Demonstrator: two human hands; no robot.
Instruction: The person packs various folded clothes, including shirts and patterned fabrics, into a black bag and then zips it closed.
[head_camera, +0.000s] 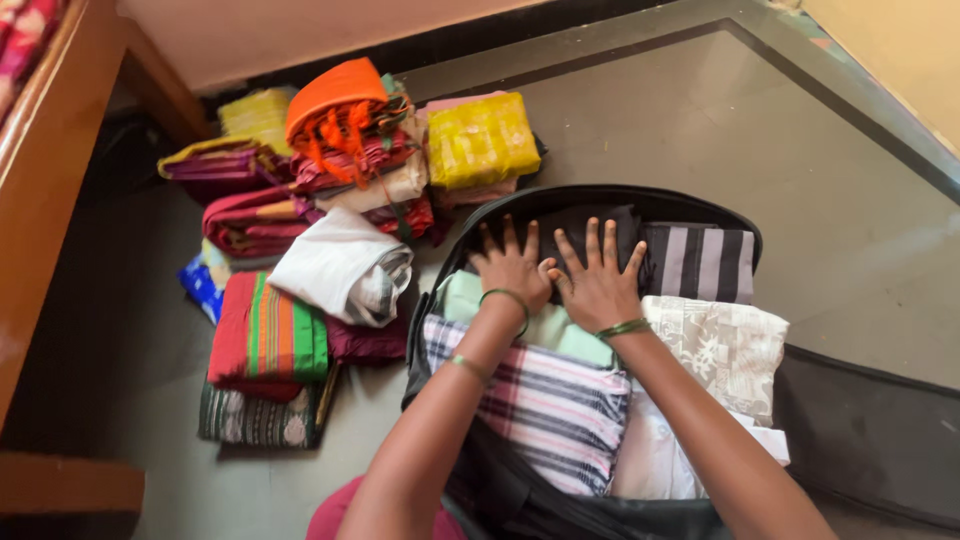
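Both hands pressed flat on soft folded clothes in the bag.
The left hand (513, 268) and right hand (597, 280) lay wide open, holding nothing, on the pale green cloth (545, 327) in the black bag (600, 195); it looked light and squashy, best lifted by its folded edges.

Soft, even daylight, dim shadow at the left, slight wide-angle bending at the edges.

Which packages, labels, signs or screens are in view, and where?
Yellow wrapped package: boxy and shiny, at the back of the floor pile, just beyond the suitcase.
Second yellow pack: flatter, at the pile's far left.
No separate labels, signs or screens show.
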